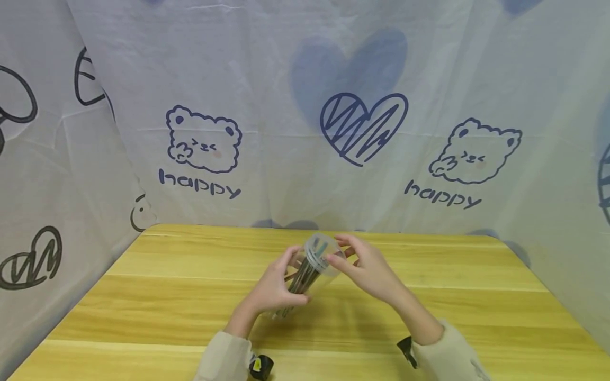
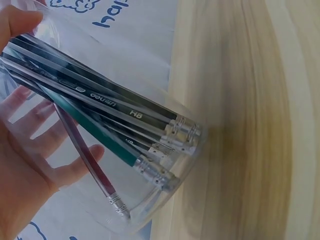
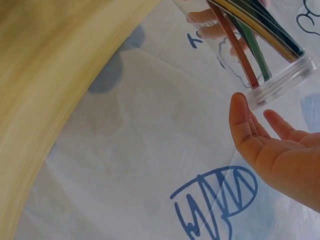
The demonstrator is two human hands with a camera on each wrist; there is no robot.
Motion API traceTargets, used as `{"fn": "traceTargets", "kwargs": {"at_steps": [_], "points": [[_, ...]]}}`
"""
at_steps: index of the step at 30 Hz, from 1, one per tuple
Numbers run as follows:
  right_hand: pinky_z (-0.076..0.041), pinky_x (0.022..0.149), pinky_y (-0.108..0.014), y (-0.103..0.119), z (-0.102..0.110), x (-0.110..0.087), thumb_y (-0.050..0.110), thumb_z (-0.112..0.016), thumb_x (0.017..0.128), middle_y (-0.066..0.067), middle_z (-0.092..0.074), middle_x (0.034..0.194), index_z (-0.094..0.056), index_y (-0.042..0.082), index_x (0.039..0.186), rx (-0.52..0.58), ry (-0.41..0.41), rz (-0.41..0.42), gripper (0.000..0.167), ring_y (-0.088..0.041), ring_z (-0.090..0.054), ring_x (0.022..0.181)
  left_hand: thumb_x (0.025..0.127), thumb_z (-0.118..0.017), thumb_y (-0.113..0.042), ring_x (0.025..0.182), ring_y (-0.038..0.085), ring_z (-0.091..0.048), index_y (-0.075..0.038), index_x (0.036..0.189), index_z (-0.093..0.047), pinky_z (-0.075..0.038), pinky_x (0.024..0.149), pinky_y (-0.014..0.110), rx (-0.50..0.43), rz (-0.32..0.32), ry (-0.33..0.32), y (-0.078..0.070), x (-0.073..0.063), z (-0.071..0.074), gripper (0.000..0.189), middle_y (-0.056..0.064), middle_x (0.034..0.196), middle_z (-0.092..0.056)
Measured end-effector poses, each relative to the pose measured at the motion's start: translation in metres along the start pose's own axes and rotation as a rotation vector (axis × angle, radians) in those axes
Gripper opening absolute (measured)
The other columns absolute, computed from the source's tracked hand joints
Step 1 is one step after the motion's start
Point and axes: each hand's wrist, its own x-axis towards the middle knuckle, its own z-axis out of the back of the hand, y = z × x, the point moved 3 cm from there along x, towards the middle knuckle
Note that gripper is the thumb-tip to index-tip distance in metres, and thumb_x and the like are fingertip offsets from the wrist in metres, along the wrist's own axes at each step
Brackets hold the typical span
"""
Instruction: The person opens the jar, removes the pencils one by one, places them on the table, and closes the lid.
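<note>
My left hand (image 1: 274,288) holds a clear plastic jar (image 1: 305,272) tilted above the table, its fingers showing through the wall in the left wrist view. Inside lie several pencils: black ones (image 2: 115,102) marked HB, a green one (image 2: 102,132) and a dark red one (image 2: 86,152). Their metal-banded ends are at the jar's base. A clear lid (image 3: 285,80) caps the upper end. Beside that lid is my right hand (image 1: 369,270), thumb and fingers spread and bent around its edge; whether they touch it is hard to tell.
Beneath both hands is a wooden table (image 1: 157,296) with a light grain. A white cloth (image 1: 281,132) with hearts, bear faces and lettering hangs behind its far edge and at the sides. Black straps (image 1: 261,366) sit at the wrists by the pale sleeves (image 1: 224,357).
</note>
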Motion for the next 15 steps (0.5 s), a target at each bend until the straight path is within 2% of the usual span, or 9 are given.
{"fn": "traceTargets", "kwargs": {"at_steps": [2,7,12,15], "points": [[-0.048,0.06,-0.027,0.003,-0.001,0.002,0.033,-0.06,0.085,-0.014,-0.056,0.112,-0.046,0.0,0.125,-0.003,0.003,0.007,0.054,-0.019,-0.055,0.084,0.059,-0.076,-0.01,0.096,0.023,-0.051,-0.011,0.131,-0.033,-0.045,0.081,0.039,0.009,-0.005,0.016,0.006,0.001,-0.002,0.084,0.009,0.111,-0.052],[-0.048,0.057,-0.023,0.006,-0.006,0.007,0.038,-0.065,0.081,-0.014,-0.052,0.117,-0.043,0.001,0.129,-0.047,0.028,-0.005,0.064,-0.017,-0.057,0.082,0.059,-0.075,-0.013,0.098,0.021,-0.051,-0.014,0.132,-0.033,-0.043,0.084,0.039,0.016,-0.032,0.03,0.008,0.001,-0.004,0.084,0.005,0.11,-0.053],[-0.049,0.063,-0.027,0.009,-0.011,0.009,0.051,-0.066,0.073,-0.013,-0.048,0.123,-0.041,0.004,0.132,-0.162,0.044,-0.017,0.079,-0.019,-0.058,0.087,0.057,-0.084,-0.02,0.095,0.019,-0.051,-0.017,0.131,-0.034,-0.046,0.08,0.037,-0.014,-0.015,0.017,0.009,0.001,-0.004,0.09,0.003,0.111,-0.053],[-0.049,0.068,-0.032,0.011,-0.014,0.01,0.058,-0.066,0.069,-0.01,-0.048,0.124,-0.042,0.007,0.132,-0.242,0.03,-0.001,0.084,-0.016,-0.058,0.088,0.054,-0.086,-0.02,0.1,0.018,-0.051,-0.016,0.131,-0.035,-0.046,0.082,0.038,-0.046,0.001,0.014,0.009,0.001,-0.004,0.092,0.003,0.115,-0.052]]}}
